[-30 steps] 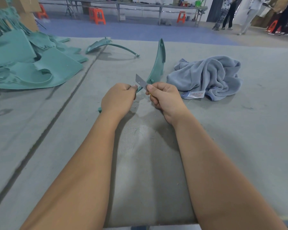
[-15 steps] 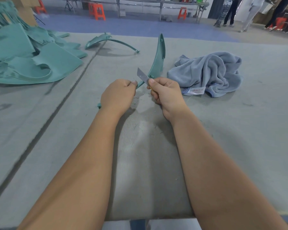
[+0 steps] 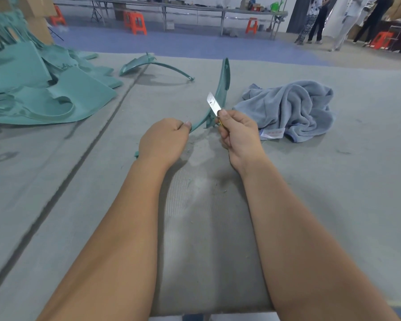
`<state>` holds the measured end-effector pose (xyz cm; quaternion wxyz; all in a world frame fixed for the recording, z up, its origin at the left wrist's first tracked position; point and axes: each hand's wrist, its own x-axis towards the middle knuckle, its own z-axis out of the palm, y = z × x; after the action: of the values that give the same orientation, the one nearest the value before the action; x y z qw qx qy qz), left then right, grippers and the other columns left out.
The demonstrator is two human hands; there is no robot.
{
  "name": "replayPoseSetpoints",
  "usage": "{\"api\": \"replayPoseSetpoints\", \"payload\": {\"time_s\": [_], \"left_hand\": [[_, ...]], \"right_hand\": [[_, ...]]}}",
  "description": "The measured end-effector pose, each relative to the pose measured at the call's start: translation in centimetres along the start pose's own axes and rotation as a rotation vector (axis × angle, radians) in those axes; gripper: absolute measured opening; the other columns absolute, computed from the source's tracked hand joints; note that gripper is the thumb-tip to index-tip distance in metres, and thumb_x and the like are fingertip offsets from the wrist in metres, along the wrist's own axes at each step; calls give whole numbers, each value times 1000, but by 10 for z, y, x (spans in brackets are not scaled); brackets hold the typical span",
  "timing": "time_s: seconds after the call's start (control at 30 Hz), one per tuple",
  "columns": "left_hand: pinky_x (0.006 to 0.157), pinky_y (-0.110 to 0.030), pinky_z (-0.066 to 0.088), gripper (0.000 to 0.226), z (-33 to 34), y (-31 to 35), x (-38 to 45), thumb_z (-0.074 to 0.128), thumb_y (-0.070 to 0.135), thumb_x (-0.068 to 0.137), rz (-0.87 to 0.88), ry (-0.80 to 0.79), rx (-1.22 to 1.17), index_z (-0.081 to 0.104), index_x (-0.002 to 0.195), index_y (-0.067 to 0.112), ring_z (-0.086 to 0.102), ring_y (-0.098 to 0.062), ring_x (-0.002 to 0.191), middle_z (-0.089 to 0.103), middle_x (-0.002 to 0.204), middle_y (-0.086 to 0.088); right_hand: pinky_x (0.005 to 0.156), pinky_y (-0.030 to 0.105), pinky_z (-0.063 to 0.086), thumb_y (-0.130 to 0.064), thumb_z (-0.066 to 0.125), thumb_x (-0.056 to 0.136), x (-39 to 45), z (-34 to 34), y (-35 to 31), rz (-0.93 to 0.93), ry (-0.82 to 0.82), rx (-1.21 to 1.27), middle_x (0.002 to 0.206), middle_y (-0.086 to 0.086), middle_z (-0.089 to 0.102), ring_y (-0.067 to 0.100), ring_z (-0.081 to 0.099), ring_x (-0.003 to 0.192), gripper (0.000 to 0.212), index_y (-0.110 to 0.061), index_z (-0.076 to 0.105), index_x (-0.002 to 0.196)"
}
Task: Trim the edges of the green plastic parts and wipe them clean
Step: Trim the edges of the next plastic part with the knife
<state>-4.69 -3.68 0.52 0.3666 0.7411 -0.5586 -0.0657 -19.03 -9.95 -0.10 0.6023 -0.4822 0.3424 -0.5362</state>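
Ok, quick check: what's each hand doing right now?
Left hand: closed around the lower end of the curved green part.
Right hand: gripping the utility blade, blade up against the part.

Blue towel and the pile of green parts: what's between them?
In the head view, both hands work there: left hand grips the curved green part, right hand holds the blade.

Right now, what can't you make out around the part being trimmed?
- Head view: the near stretch of the curved green part is hidden inside the left hand.
- The knife handle is buried in the right hand; only the blade shows.
- The label on the grey towel is too small to read.
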Motion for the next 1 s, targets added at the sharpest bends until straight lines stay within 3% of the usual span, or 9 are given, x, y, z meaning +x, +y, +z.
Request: {"api": "replayPoseSetpoints", "payload": {"time_s": [0.27, 0.47, 0.7, 0.87, 1.0], "left_hand": [[52, -30, 27, 45, -18, -11, 1, 45, 38, 95, 21, -61, -20, 49, 63, 7, 38, -21, 48, 38, 48, 2], [54, -31, 25, 45, -28, -26, 0, 50, 39, 92, -14, -129, -33, 42, 55, 15, 32, -14, 41, 36, 39, 6], [55, -30, 30, 39, -23, -29, 0, 47, 43, 87, -42, -79, -32, 49, 60, 15, 43, -18, 52, 44, 43, 9], [61, -32, 35, 24, -20, -25, 4, 45, 39, 89, -19, -89, 115, 57, 72, 27, 55, -20, 75, 58, 71, 9], [69, -34, 40, 30, -18, -19, 0, 37, 47, 94, 79, -84, 73, 61, 96, 29, 57, -19, 83, 65, 87, 6]], "right_hand": [[37, 16, 23, -14, 59, 96, -5, 4, -1, -23, -34, -63, 47, -6, 41, 3, 28, 38, 23, -14, 65, 73], [37, 17, 19, -17, 53, 99, 0, -17, -22, -57, 162, 83, 49, -6, 43, 4, 28, 39, 29, -16, 59, 71], [42, 17, 25, -15, 51, 100, -11, 1, -26, -100, -113, 105, 55, 1, 47, 10, 33, 45, 24, -11, 58, 78], [45, 20, 28, -18, 51, 101, -14, 5, -27, -64, -157, 16, 55, 3, 50, 13, 35, 46, 26, -11, 60, 77], [46, 21, 29, -18, 52, 100, -14, 5, -24, -51, -139, -43, 54, 3, 50, 13, 35, 46, 27, -12, 61, 76]]}}
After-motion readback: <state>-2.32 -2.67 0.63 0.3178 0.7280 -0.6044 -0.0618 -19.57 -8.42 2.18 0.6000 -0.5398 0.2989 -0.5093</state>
